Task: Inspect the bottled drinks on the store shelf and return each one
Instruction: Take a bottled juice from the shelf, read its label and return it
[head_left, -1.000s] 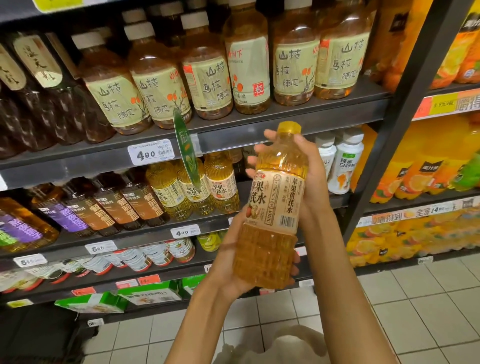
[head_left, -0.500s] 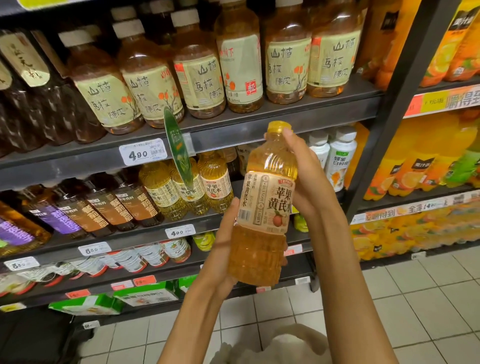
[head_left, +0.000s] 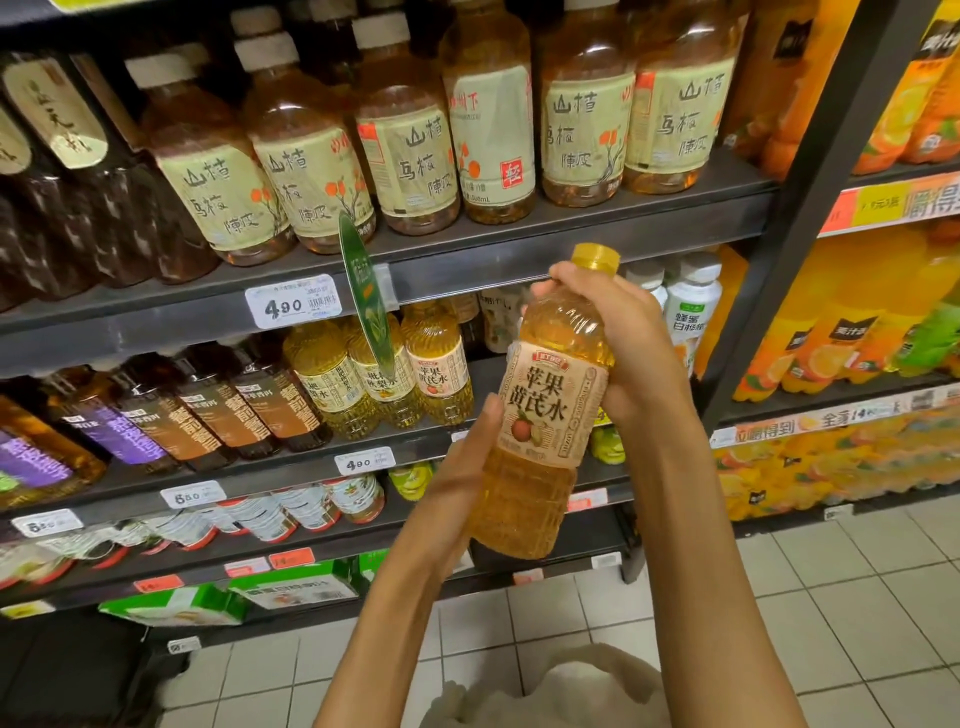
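The right hand (head_left: 621, 332) wraps the upper part of a bottle (head_left: 545, 410), its fingers (head_left: 576, 283) curled over the shoulder just below the yellow cap (head_left: 596, 257), with the palm against the bottle's right side. The left hand (head_left: 462, 488) holds the lower half from the left: the thumb lies along the left edge of the label at about the bottle's middle, and the other fingers go behind the bottle, where they cannot be seen. The bottle is held between the two hands in front of the shelves, clear of them, nearly upright with its top leaning a little to the right. It is filled with clear golden drink, and its pale label (head_left: 548, 405) faces the camera, showing Chinese characters and a small picture of fruit. Behind it to the left, on the middle shelf (head_left: 291, 470), stand similar yellow bottles (head_left: 384, 374), then a row of dark brown bottles (head_left: 218, 410) further left. White bottles (head_left: 691, 306) stand behind the right hand. The shelf above carries larger amber bottles with cream labels (head_left: 405, 156), and a white price tag reading 4.90 (head_left: 292, 307) is fixed to its front edge beside a hanging green sign (head_left: 366, 301). Orange drinks (head_left: 841, 338) fill the neighbouring rack on the right. Pale floor tiles (head_left: 831, 597) lie below.
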